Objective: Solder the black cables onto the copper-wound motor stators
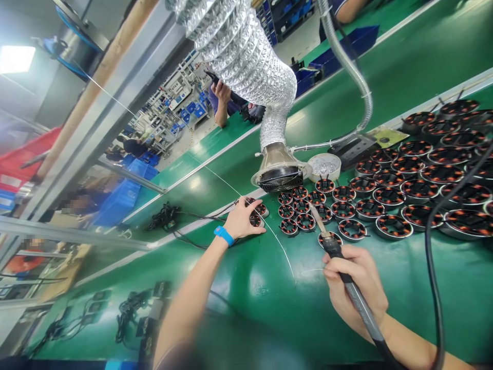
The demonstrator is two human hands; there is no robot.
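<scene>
My left hand (242,221), with a blue wristband (224,235), has its thumb and fingers spread around two small round coil rings (256,220) with orange windings and metal rims. It seems to touch them; I cannot tell how firmly. A thin silvery wire (283,246) comes down from the upper left, passes this hand's fingers and ends loose above the table. My right hand (356,282) is closed round the grey handle of a soldering iron (356,298). The iron's tip points up and away, over a coil ring (330,239) at the near edge of a group of similar rings.
Many more coil rings (393,226) crowd the right of the green table (308,324). A fume hood (279,172) on a silver duct (246,61) hangs beyond, beside a white bowl (325,165). A black cable (429,246) loops at right. Dark cables (165,216) lie left. Other people work farther off.
</scene>
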